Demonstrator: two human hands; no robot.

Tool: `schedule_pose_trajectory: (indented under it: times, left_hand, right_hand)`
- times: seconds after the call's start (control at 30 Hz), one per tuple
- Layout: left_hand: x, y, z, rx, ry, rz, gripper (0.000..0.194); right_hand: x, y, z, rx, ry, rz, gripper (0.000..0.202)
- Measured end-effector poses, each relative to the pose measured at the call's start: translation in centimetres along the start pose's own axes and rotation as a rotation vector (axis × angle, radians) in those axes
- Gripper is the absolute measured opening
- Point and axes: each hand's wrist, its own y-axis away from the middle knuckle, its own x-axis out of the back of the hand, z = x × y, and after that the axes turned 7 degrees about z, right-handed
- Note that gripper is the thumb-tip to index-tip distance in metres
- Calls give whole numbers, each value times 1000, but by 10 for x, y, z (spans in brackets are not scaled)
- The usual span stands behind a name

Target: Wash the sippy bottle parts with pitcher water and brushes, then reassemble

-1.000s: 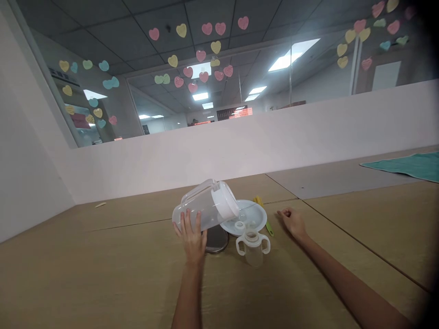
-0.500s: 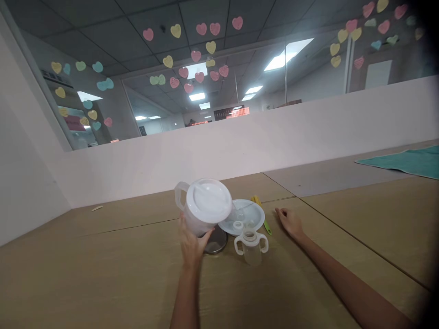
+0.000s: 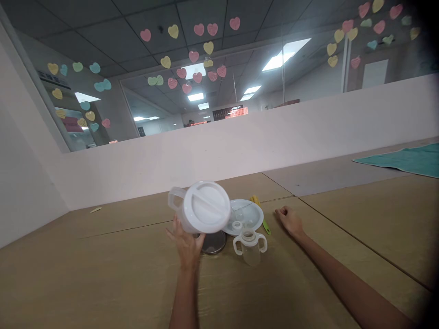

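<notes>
A white lidded pitcher (image 3: 206, 206) is tilted with its lid facing me and its handle to the left. My left hand (image 3: 187, 244) grips its body from below. Under and behind it, a dark round base or coaster (image 3: 214, 242) lies on the table. To the right stands a clear two-handled baby bottle (image 3: 251, 249), its top uncovered. A white bowl (image 3: 256, 212) behind the bottle holds small bottle parts, among them a white ring (image 3: 237, 225). My right hand (image 3: 289, 221) rests on the table with its fingers curled; whether anything is in them is hidden.
A brush with a green handle (image 3: 266, 227) and yellow head lies beside the bowl. On the far right is a teal cloth (image 3: 404, 160). A small pale scrap (image 3: 96, 209) lies at the left. Behind the wooden table (image 3: 120, 274) stands a white wall (image 3: 240, 141) with a window above.
The pitcher has turned and tipped so its lid faces me more, shifting slightly left and down with my left hand. My right hand stays where it was.
</notes>
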Motion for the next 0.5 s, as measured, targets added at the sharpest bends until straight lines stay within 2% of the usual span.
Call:
schedule_pose_trajectory:
  times: [0.17,0.3,0.4,0.5]
  left_hand:
    - [2,-3,6,339,-95,49,105]
    - [3,-1,3,540,-125,29,108]
    - [2,2,-1,609,-155,17,107]
    - [3,2,-3,570,-169,29,105]
  right_hand:
    - [-3,0,3,19,10,13,19]
    - [-3,0,2,33,11,8,22]
    - [1,1,-2,41,24,-19,29]
    - [6,4,-8,57,93,-92,39]
